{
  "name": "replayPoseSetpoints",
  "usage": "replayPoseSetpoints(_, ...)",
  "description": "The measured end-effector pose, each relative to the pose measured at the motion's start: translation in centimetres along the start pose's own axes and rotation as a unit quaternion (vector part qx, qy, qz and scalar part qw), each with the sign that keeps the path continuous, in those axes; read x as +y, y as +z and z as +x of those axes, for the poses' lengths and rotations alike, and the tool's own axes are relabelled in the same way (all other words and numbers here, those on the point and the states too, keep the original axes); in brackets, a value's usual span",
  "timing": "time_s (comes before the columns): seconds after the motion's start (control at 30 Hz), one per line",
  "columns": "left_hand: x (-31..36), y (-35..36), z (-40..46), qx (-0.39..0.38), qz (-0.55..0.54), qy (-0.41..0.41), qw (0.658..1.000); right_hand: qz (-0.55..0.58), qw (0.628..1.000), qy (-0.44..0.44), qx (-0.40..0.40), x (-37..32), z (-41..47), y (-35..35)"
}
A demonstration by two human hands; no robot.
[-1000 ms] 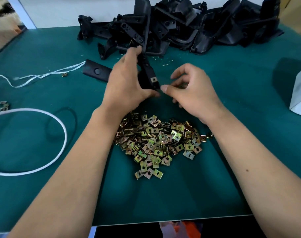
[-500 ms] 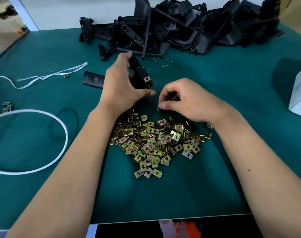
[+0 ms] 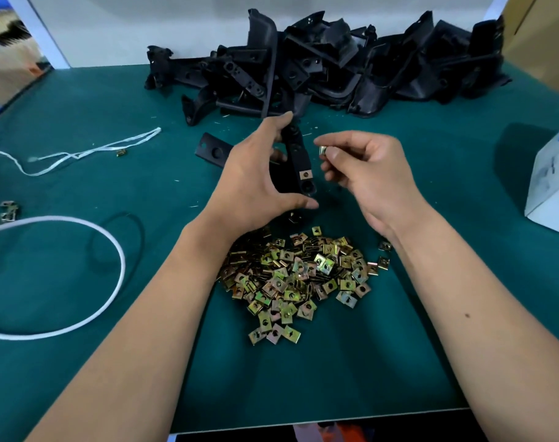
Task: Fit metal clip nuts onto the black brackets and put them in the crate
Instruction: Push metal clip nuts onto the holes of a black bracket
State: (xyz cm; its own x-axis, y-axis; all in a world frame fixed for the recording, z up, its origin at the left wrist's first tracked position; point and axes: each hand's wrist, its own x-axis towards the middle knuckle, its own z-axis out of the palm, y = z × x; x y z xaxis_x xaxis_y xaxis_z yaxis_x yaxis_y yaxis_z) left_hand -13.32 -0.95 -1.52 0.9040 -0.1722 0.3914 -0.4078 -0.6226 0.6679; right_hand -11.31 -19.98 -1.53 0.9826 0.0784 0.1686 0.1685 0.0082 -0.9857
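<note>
My left hand (image 3: 256, 180) grips a black bracket (image 3: 299, 164) upright above the green table, fingers at its top and thumb under its lower end. One metal clip nut (image 3: 305, 174) sits fitted near the bracket's lower end. My right hand (image 3: 367, 177) is just right of the bracket and pinches a single clip nut (image 3: 322, 150) between thumb and forefinger. A heap of loose gold-coloured clip nuts (image 3: 297, 279) lies on the table below both hands. No crate is in view.
A pile of black brackets (image 3: 329, 65) fills the back of the green table (image 3: 463, 282). A flat black plate (image 3: 213, 149) lies left of my hand. White cord (image 3: 80, 154), a white loop (image 3: 119, 275) and a white box (image 3: 552, 186) lie at the sides.
My right hand has risen from the clip nut heap with one nut pinched and moved up beside the bracket. My left hand has turned the bracket more upright.
</note>
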Motion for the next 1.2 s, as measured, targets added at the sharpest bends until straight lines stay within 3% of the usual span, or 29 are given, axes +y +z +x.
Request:
replayPoseSetpoints(0.27,0.5,0.1,-0.1,-0.023,0.008,0.023,0.999,0.024,0.998,-0.009,0.057,-0.5,-0.2,0.2)
replayPoseSetpoints(1.13,1.1,0.3,-0.1,-0.021,0.018,0.031,0.999,0.086,0.992,0.085,0.020,-0.9,0.0,0.3)
replayPoseSetpoints(1.2,1.2,0.3,-0.1,-0.021,0.028,0.025,0.999,0.051,0.994,0.095,0.021,-0.8,0.0,0.3)
